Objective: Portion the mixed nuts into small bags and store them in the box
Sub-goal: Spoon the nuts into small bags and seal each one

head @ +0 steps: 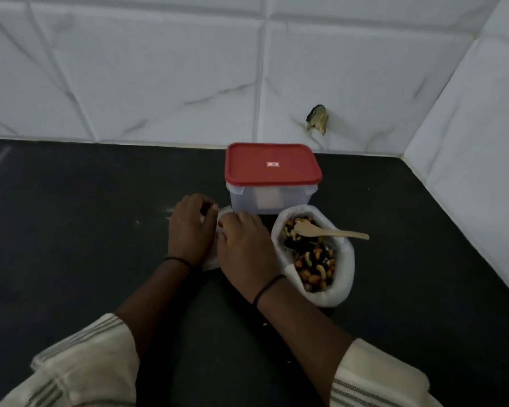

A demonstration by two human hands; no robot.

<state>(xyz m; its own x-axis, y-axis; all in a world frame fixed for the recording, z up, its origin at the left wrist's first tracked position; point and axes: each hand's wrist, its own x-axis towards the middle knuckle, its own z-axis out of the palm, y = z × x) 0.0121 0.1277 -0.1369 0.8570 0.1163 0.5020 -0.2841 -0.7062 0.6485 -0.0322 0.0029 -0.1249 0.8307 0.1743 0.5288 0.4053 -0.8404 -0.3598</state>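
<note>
A clear plastic box (272, 198) with a red lid (272, 164) on it stands on the dark counter near the back wall. In front and to its right, a white bag (346, 259) lies open, full of mixed nuts (313, 259), with a wooden spoon (329, 232) resting in it. My left hand (190, 230) and my right hand (244, 251) are close together over small clear bags (213, 261), mostly hidden under them. Both hands' fingers curl onto the bags' plastic near its top edge.
The dark counter (86, 230) runs to a white marble-tiled wall (159, 69) at the back and on the right, forming a corner. A chipped hole (318, 118) marks the back wall above the box.
</note>
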